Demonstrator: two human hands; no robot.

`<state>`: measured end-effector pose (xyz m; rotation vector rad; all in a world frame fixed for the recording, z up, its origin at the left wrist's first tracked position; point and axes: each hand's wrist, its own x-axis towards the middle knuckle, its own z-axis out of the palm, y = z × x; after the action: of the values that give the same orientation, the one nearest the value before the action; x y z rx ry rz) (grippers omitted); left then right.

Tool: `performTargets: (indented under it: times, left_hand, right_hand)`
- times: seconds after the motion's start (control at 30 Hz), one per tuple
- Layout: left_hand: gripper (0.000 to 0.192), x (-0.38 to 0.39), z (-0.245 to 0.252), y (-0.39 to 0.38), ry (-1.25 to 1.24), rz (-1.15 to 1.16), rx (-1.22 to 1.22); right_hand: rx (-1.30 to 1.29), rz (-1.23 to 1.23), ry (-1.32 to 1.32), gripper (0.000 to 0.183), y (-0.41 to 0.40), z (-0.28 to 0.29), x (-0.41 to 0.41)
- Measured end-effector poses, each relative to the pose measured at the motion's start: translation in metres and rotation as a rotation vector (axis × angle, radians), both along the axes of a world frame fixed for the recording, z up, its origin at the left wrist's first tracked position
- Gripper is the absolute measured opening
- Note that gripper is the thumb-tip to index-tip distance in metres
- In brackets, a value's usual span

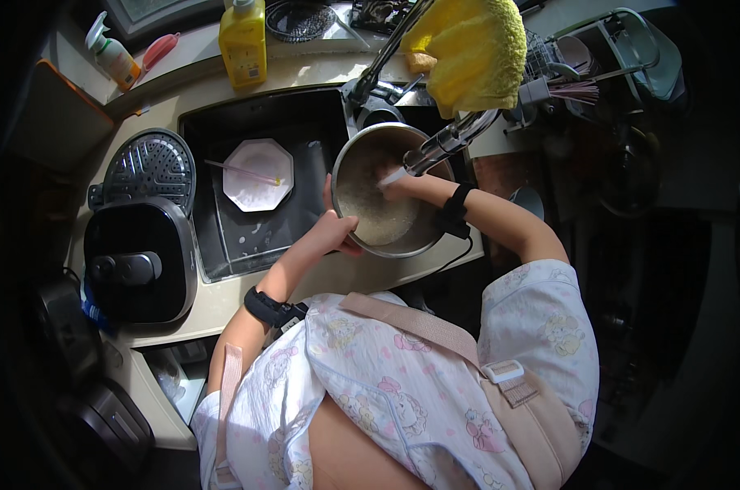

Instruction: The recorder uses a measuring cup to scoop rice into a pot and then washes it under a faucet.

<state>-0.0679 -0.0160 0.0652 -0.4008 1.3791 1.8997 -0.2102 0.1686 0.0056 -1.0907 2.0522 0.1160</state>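
A round metal pot (pixel 428 236) is tilted under the chrome faucet (pixel 437 150), over the right part of the sink. Water runs from the spout into it, and pale grains, perhaps rice, lie in cloudy water (pixel 382 223) inside. My left hand (pixel 339 229) grips the pot's rim at the left, thumb over the edge. Inside the pot is my right hand (pixel 397 184), partly hidden by the stream and the water; its fingers cannot be made out. In the left basin (pixel 308 214) an octagonal pale plate (pixel 256 196) carries a pinkish chopstick or thin stick (pixel 241 173).
A yellow cloth (pixel 474 55) hangs over the faucet's neck. Left of the sink stand a black-topped appliance (pixel 140 263) and a perforated metal steamer plate (pixel 152 165). Behind are a yellow bottle (pixel 242 46) and a spray bottle (pixel 114 58). A dish rack (pixel 618 46) is at the right.
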Motion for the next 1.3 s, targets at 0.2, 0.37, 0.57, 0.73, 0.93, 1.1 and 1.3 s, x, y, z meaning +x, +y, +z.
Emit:
performTargets:
  times: [0.2, 0.37, 0.57, 0.73, 0.93, 1.1, 1.3]
  left_hand:
    - [0.042, 0.002, -0.002, -0.005, -0.022, 0.002, 0.017]
    - [0.042, -0.001, 0.002, 0.000, -0.021, -0.025, -0.006]
    - [0.043, 0.001, -0.008, -0.002, -0.020, -0.005, -0.017]
    - [0.040, -0.002, -0.002, 0.003, -0.023, -0.018, -0.026]
    - [0.039, 0.000, -0.007, -0.001, -0.027, 0.009, -0.014]
    - [0.038, -0.001, -0.001, 0.001, -0.031, -0.052, -0.005]
    - [0.038, -0.001, -0.002, -0.002, -0.013, -0.073, -0.076]
  right_hand:
    - [0.364, 0.004, -0.722, 0.054, -0.027, 0.038, 0.018]
    - [-0.299, -0.294, -0.155, 0.039, 0.020, -0.007, -0.008]
    - [0.348, 0.060, -0.650, 0.036, -0.018, 0.017, 0.013]
    - [0.002, 0.124, -0.067, 0.039, 0.006, -0.008, -0.005]
    - [0.487, 0.076, -0.771, 0.039, -0.030, 0.024, 0.022]
    - [-0.046, -0.146, 0.038, 0.027, -0.007, 0.014, 0.000]
    - [0.230, -0.294, -0.678, 0.043, -0.011, 0.056, 0.027]
